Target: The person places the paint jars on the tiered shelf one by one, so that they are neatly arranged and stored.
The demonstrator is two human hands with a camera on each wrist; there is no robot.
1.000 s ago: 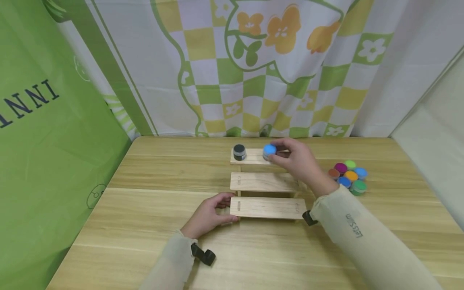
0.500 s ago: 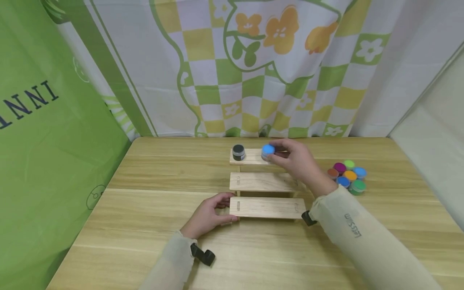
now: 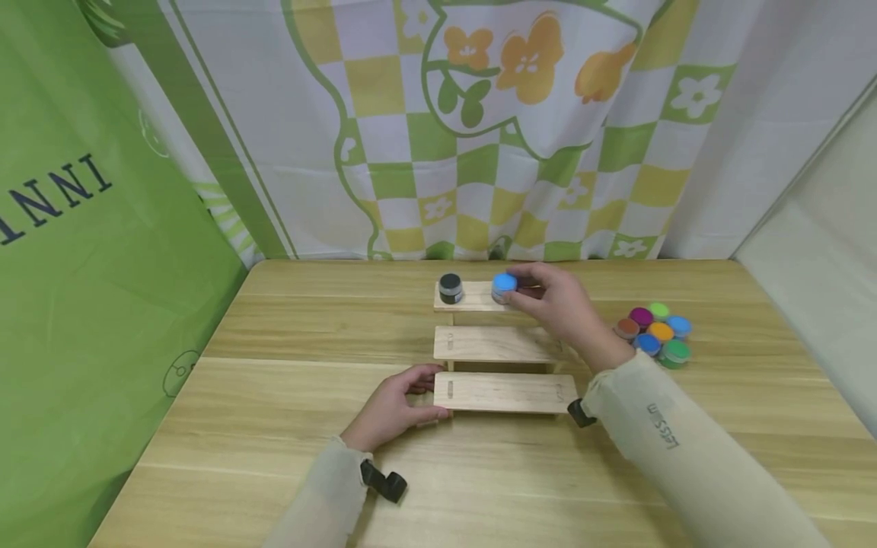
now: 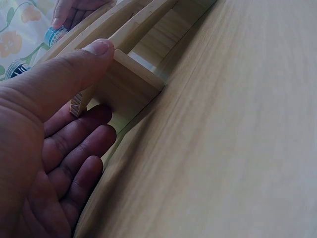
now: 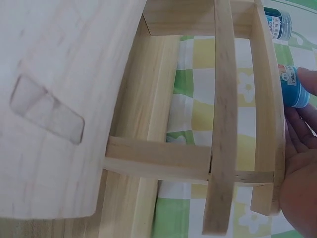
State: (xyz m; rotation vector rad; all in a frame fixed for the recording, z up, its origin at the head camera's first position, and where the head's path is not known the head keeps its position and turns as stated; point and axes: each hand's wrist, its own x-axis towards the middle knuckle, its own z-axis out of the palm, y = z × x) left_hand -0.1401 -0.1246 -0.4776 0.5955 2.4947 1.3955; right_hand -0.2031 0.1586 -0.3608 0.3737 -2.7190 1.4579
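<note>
A three-tier wooden step rack (image 3: 503, 392) stands on the table. My left hand (image 3: 390, 415) holds its left end at the lowest tier; in the left wrist view the thumb lies over the board's end with the fingers behind. On the top tier, my right hand (image 3: 558, 301) pinches a small jar with a light-blue lid (image 3: 504, 283) between thumb and fingers. The right wrist view shows this jar (image 5: 292, 87) upright, a label on its side, close to the tier's edge. A black-lidded jar (image 3: 450, 289) stands at the top tier's left end.
Several jars with coloured lids cluster on the table right of the rack, among them an orange one (image 3: 661, 332) and a green one (image 3: 674, 352). A patterned curtain (image 3: 479, 175) hangs behind the table (image 3: 288, 396); green cloth (image 3: 103, 304) hangs at left.
My right hand and the light-blue-lidded jar have shifted very slightly left along the top tier, toward the black-lidded jar. My left hand keeps its hold on the rack.
</note>
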